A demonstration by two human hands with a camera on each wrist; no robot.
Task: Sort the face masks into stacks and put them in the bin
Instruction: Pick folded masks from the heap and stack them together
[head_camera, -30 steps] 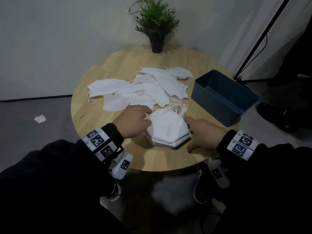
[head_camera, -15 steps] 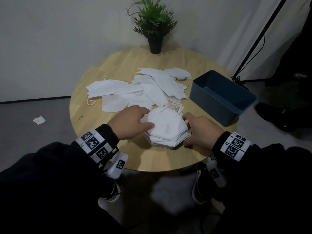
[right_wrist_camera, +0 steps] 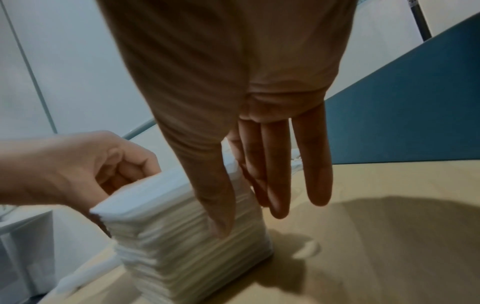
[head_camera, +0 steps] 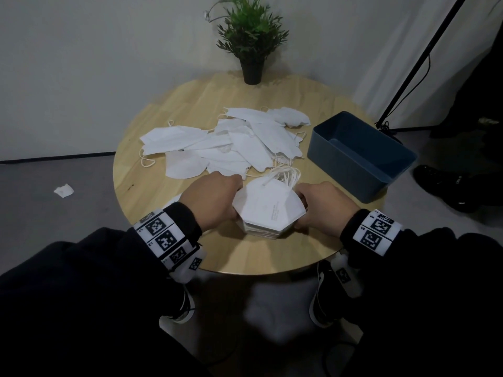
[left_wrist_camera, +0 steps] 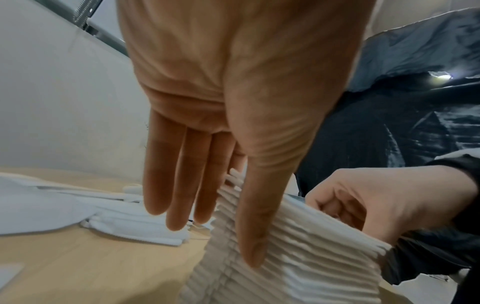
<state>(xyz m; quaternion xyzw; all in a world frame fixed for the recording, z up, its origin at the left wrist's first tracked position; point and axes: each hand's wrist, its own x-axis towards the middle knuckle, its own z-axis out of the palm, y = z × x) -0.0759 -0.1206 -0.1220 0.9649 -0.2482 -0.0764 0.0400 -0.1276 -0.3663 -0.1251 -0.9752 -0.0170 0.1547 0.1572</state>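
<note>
A thick stack of folded white face masks (head_camera: 268, 206) sits near the front of the round wooden table (head_camera: 245, 254). My left hand (head_camera: 234, 204) grips its left side and my right hand (head_camera: 303, 205) grips its right side. In the left wrist view my thumb presses the layered edge of the stack (left_wrist_camera: 298, 257), with the fingers reaching past its far side. The right wrist view shows the same hold on the stack (right_wrist_camera: 187, 246). Several loose masks (head_camera: 231, 148) lie spread behind it. The dark blue bin (head_camera: 340, 170) stands open at the right.
A potted plant (head_camera: 251, 39) stands at the table's back edge. A black stand pole (head_camera: 408, 77) leans at the right, and another person's shoes (head_camera: 441, 183) are beyond the bin. A paper scrap (head_camera: 64, 190) lies on the floor at left.
My left hand slid off the top of the stack to its left side. My right hand closed in on the right side, so both hands now squeeze the stack.
</note>
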